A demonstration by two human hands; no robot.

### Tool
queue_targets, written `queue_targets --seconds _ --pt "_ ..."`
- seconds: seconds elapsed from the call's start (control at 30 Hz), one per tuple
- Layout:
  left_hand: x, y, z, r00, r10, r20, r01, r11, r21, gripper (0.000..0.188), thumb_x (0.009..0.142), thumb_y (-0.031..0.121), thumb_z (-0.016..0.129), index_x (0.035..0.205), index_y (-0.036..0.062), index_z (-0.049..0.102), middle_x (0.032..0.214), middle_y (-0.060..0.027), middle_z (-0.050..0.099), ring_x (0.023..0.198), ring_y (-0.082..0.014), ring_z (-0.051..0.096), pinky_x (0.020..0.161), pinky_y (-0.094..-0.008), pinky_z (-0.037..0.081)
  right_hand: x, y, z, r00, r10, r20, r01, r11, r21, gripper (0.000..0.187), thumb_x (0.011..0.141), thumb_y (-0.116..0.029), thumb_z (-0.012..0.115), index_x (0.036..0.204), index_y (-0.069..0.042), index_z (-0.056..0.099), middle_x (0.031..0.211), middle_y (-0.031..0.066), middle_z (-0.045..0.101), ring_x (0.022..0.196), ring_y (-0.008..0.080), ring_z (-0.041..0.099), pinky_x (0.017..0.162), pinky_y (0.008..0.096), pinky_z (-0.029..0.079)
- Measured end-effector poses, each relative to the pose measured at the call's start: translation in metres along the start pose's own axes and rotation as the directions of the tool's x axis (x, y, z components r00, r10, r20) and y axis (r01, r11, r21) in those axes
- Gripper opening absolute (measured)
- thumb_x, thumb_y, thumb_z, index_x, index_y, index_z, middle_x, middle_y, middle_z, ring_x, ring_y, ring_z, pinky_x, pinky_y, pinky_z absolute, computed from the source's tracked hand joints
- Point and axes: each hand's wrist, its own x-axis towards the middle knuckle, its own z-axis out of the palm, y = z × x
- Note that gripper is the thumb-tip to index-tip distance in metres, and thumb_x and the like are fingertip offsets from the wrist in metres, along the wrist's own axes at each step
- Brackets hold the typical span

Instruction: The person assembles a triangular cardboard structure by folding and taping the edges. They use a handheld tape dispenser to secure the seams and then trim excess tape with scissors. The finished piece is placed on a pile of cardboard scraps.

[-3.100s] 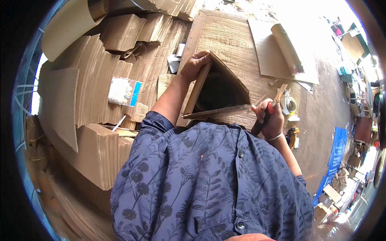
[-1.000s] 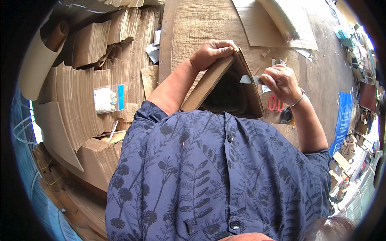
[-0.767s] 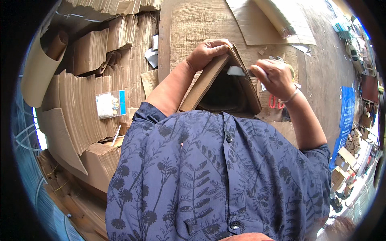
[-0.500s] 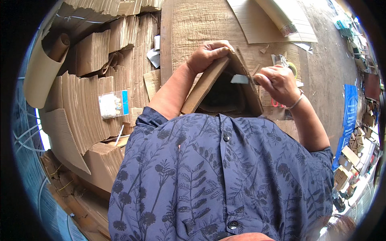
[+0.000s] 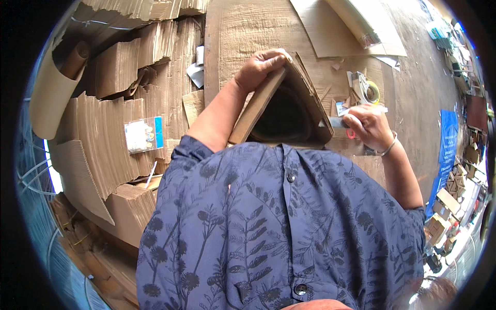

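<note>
Cardboard covers the whole workbench (image 5: pixel 243 31), with stacks of cut sheets (image 5: pixel 103 134) piled to the person's left. Nearest the body, the folded cardboard box (image 5: pixel 305 103) stands tent-like on the bench, the left hand (image 5: pixel 258 67) still curled over its top corner. The right hand (image 5: pixel 368 125) has drawn away from the flap and now pinches a strip of tape (image 5: pixel 338 122) beside the box, so sealing seems under way; farther off lies a tape roll (image 5: pixel 368 92).
</note>
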Motion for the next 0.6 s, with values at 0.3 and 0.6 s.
queue_targets --seconds 0.3,0.6 --pt "0.000 -0.010 -0.009 0.998 0.053 -0.025 -0.053 0.999 -0.010 0.021 0.098 0.023 0.060 0.106 0.0044 0.067 0.096 -0.0007 0.067 0.088 -0.0085 0.061 0.082 -0.0244 0.050 -0.026 0.031 0.010 0.981 -0.188 -0.057 0.195 0.967 0.165 0.027 0.093 -0.023 0.055 0.073 -0.004 0.058 0.060 0.0055 0.050 0.060 0.0224 0.054 0.062 0.0334 0.045" --pt "-0.049 0.014 0.015 0.993 0.092 -0.071 -0.067 0.954 0.293 0.060 0.100 0.038 0.055 0.146 0.0036 0.040 0.140 -0.0117 0.048 0.129 -0.0194 0.046 0.108 -0.0313 0.036 -0.036 0.164 0.128 0.522 0.808 0.273 -0.765 0.302 0.568 0.053 0.100 -0.053 0.046 0.079 -0.007 0.063 0.065 0.0066 0.059 0.050 0.0163 0.053 0.044 0.0319 0.041"
